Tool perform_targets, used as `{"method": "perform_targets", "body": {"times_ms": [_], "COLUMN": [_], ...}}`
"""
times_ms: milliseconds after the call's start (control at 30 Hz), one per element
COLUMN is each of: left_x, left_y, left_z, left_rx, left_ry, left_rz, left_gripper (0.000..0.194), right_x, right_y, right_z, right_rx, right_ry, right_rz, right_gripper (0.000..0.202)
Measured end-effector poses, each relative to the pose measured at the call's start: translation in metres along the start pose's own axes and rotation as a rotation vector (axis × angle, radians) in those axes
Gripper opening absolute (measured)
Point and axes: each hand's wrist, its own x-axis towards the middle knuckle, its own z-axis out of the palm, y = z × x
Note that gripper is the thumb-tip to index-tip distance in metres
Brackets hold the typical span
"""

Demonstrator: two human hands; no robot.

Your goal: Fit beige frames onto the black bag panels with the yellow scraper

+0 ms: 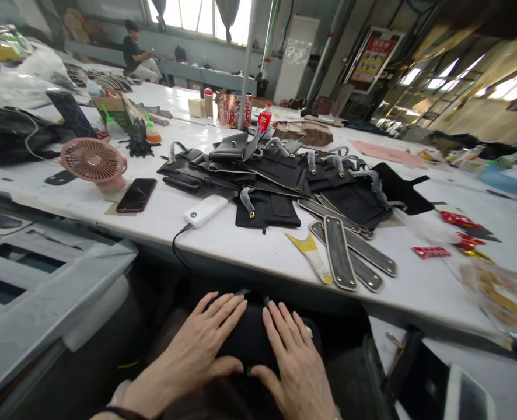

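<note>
My left hand [206,335] lies flat with outstretched fingers on the left side of a black leather piece, perhaps a bag [248,335], at my lap. On its right side rests my right hand [291,356], fingers also extended and thumb pointing inward. Neither hand is closed round it; its lower part is hidden. On the table just beyond are a yellow-and-white forked tool [311,256], several dark strips with pale edges and metal studs [340,252], and a heap of black leather bag parts [276,169] with wrapped handles.
A white power bank [205,211] with a cable, a phone [136,195] and a pink fan [94,160] stand left on the white table [250,251]. Red packets [431,252] lie right. A red-capped bottle [264,118] stands behind the heap. A person [138,55] sits far back.
</note>
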Motion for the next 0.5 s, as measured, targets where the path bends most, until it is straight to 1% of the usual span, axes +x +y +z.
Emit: {"method": "perform_targets", "body": {"times_ms": [167,367,433,500], "left_x": [-0.003,-0.003,-0.004,-0.005], "left_y": [-0.004,-0.003,-0.002,-0.001], "left_z": [0.009,0.014,0.013,0.012], "left_rx": [0.039,0.152,0.191,0.235], "left_ry": [0.057,0.058,0.088,0.149], "left_rz": [0.032,0.038,0.046,0.069], "left_gripper": [0.09,0.086,0.084,0.084], "right_x": [-0.004,-0.005,-0.004,-0.004], "right_y": [0.0,-0.005,-0.007,-0.01], "right_z": [0.008,0.015,0.015,0.017], "right_rx": [-0.051,-0.091,-0.11,-0.118], "right_ry": [0.073,0.109,0.132,0.198], "right_rz": [-0.033,-0.025,-0.031,-0.018], "right_gripper": [0.075,0.065,0.062,0.059]}}
